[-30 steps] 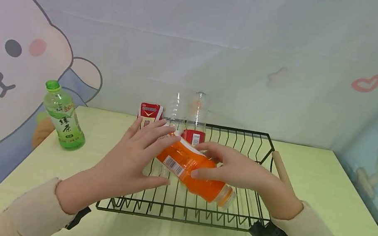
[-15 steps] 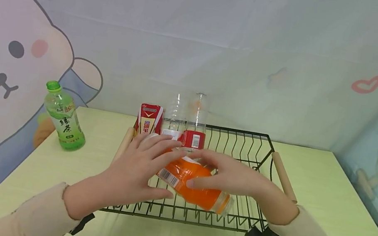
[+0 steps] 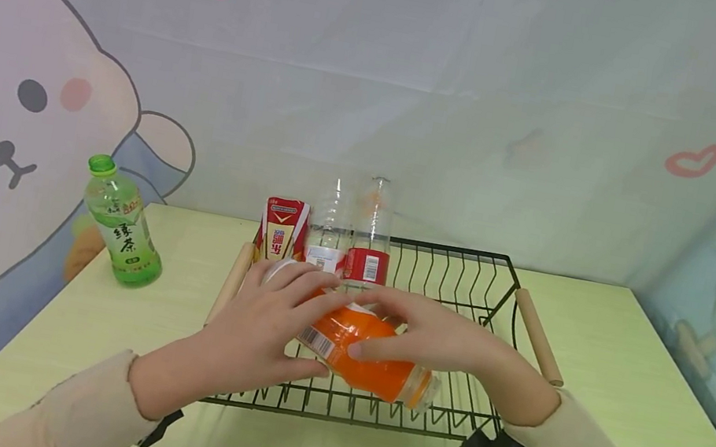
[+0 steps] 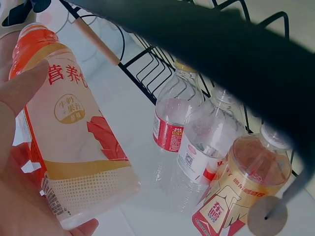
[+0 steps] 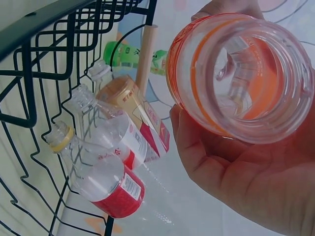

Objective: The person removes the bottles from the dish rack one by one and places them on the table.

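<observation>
Both hands hold an orange-labelled plastic bottle (image 3: 369, 363) aslant over a black wire rack (image 3: 352, 420). Its uncapped neck points down to the right, and the right wrist view looks straight into its mouth (image 5: 251, 78). My left hand (image 3: 254, 321) grips the base end, fingers across the far side and thumb along the near side. Nearer the neck, my right hand (image 3: 434, 339) holds it between thumb and fingers. The left wrist view shows the pale, dotted end of the label (image 4: 88, 184). Part of the bottle lies hidden under my fingers.
At the rack's back left, several bottles stand neck down: one with a red-and-gold label (image 3: 282, 230), a clear one with a white label (image 3: 327, 250), another with a red label (image 3: 367, 261). Wooden handles (image 3: 539, 337) flank the rack. A green tea bottle (image 3: 124, 234) stands left.
Both hands have shifted slightly down with the orange-labelled bottle, the left hand also to the right, uncovering more of the bottles behind. The bottle lies a little flatter.
</observation>
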A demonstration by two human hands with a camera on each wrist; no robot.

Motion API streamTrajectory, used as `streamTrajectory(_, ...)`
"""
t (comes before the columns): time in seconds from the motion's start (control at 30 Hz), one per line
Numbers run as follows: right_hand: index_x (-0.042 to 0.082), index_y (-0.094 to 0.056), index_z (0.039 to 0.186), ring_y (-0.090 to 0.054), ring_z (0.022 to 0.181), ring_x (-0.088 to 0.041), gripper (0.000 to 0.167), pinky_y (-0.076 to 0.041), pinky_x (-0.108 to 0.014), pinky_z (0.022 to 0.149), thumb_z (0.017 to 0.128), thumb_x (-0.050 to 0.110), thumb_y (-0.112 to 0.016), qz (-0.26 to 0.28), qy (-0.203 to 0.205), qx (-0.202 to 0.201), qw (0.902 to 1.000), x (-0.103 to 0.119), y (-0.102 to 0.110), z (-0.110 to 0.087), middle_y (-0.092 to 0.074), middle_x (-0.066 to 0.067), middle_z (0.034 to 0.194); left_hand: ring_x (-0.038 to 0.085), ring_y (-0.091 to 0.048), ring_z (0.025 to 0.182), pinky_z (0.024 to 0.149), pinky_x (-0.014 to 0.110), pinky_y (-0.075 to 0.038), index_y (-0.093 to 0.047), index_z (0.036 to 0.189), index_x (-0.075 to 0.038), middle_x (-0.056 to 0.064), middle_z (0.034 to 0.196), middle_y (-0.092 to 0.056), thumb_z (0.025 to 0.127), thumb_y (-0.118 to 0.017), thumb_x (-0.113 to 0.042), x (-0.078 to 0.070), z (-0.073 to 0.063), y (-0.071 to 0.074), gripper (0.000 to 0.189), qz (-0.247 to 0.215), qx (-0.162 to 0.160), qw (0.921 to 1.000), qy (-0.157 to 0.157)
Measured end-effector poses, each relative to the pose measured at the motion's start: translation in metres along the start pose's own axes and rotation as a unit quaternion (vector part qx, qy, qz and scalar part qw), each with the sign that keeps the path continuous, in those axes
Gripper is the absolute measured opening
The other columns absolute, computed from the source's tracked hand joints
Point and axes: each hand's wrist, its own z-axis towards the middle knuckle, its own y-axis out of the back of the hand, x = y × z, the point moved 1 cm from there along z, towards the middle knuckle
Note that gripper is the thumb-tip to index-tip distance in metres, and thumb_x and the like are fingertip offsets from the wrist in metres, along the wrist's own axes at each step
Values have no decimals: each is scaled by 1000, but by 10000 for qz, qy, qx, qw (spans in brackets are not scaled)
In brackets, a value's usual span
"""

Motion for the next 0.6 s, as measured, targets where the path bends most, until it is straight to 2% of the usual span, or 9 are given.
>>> streamTrajectory(0.23, 17, -45, 139, -63, 95, -23, 58, -58, -35, 73, 88, 35, -66, 108, -26, 78, 9999, 0, -1, 3, -58, -7, 120, 24, -40, 123, 99, 57, -31, -55, 132, -20, 3, 130, -54, 69, -85, -43, 1, -1, 0, 74, 23, 23, 10000, 58)
streamTrajectory(0.6, 20, -45, 141, -60, 98, -21, 58, -56, -33, 76, 89, 37, -65, -146, 34, 111, 9998, 3, -2, 7, -59, -4, 119, 24, -43, 119, 93, 54, -35, -58, 128, -19, 1, 121, -57, 68, -85, -45, 6, -1, 1, 71, 73, -29, 10000, 24)
